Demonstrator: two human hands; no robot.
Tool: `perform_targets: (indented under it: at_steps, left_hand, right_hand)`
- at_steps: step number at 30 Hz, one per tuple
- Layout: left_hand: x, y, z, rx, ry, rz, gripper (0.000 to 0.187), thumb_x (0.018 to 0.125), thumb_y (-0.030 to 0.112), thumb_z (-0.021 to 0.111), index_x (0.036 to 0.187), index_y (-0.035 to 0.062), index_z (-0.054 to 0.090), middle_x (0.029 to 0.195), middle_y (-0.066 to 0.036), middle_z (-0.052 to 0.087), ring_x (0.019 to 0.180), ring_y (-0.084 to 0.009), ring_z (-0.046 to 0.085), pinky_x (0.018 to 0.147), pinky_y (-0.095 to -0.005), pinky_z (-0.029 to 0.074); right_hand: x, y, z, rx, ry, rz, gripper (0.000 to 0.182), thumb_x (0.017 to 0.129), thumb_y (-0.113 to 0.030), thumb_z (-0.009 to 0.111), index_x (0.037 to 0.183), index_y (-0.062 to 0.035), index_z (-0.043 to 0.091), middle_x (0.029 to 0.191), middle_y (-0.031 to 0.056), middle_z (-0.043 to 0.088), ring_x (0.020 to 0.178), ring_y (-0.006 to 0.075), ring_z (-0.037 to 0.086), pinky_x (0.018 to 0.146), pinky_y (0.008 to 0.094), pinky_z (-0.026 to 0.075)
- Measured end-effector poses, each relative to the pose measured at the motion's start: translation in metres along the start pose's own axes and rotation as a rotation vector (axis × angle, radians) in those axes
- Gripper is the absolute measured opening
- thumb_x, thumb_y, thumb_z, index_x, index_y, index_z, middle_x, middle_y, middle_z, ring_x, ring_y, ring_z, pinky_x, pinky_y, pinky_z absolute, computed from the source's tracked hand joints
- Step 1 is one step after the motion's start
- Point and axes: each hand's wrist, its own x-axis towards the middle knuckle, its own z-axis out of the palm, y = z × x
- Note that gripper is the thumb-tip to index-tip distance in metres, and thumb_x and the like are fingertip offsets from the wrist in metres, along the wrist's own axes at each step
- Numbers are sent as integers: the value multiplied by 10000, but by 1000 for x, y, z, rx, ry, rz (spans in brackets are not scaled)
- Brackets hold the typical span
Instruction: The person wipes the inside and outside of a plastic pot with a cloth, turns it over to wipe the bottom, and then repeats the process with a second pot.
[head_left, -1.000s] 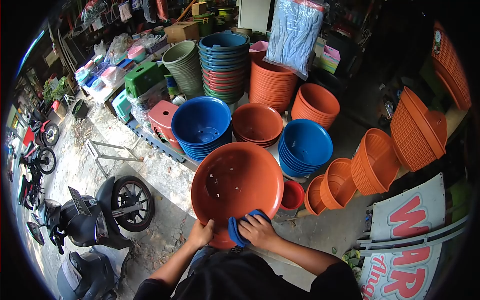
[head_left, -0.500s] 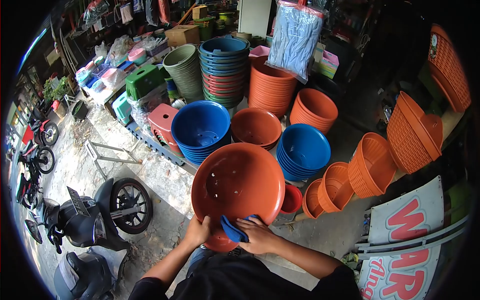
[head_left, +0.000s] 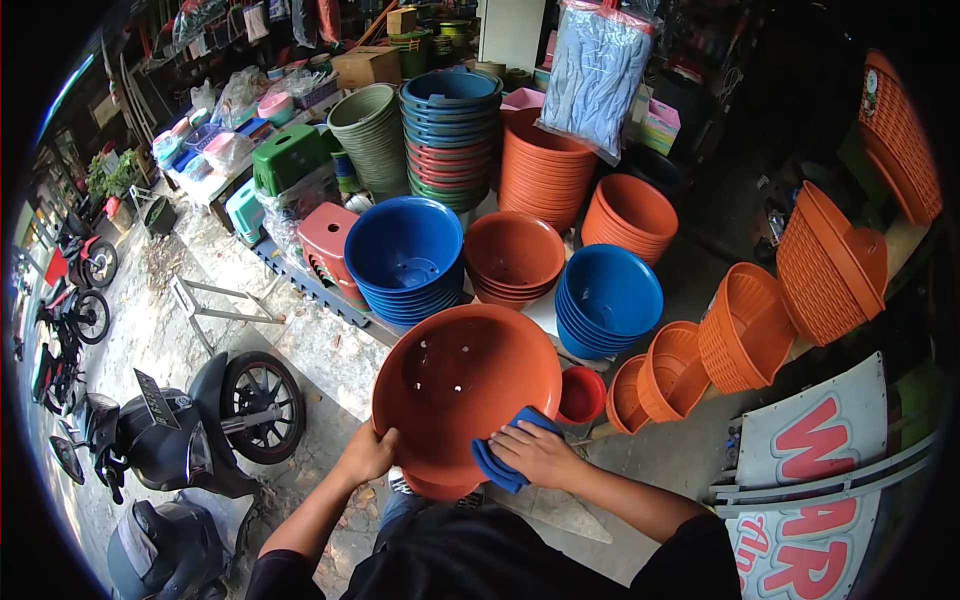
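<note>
A wide terracotta-coloured plastic pot (head_left: 450, 385) with several small holes in its bottom is held up in front of me, its inside facing me. My left hand (head_left: 366, 455) grips its rim at the lower left, the thumb inside the edge. On the lower right of the rim, my right hand (head_left: 535, 452) presses a blue cloth (head_left: 497, 468) against the pot. Part of the cloth is bunched under the fingers. Below the pot's near edge shows another orange-red piece (head_left: 437, 488), mostly hidden.
Stacked blue pots (head_left: 404, 250), terracotta pots (head_left: 515, 255) and more blue pots (head_left: 609, 295) stand just beyond. A small red pot (head_left: 580, 394) is at the right. Orange wall planters (head_left: 742, 325) line the right side. A parked motorcycle (head_left: 190, 440) stands left.
My right hand and the cloth have moved right along the pot's rim. The pot has shifted slightly left and down, with my left hand moving along with it.
</note>
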Motion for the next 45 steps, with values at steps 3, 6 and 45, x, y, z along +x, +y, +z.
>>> perform_targets:
  at_steps: [3, 6, 45]
  left_hand:
    - [8, 1, -8, -66, -3, 14, 421, 895, 145, 478, 1283, -18, 475, 1161, -260, 620, 1098, -399, 597, 932, -434, 465]
    - [1, 53, -20, 59, 265, 149, 454, 895, 244, 567, 1285, 25, 489, 1141, -221, 609, 1063, -384, 580, 951, -404, 449]
    - [8, 24, -32, 1386, -584, 1200, 336, 880, 204, 456, 1156, 173, 646, 830, -41, 705, 778, -206, 700, 906, -400, 488]
  right_hand:
    - [-3, 3, 11, -169, 176, -40, 352, 843, -190, 519, 1157, -62, 615, 1198, 86, 633, 1129, 228, 587, 1000, 384, 409]
    - [13, 1, 6, -199, 268, -29, 317, 838, -210, 517, 1088, -53, 634, 1108, 80, 662, 1027, 234, 619, 921, 379, 449]
    - [87, 158, -48, -677, -247, -719, 297, 911, -225, 456, 1187, -253, 562, 1492, 22, 400, 1443, 188, 242, 1180, 441, 181]
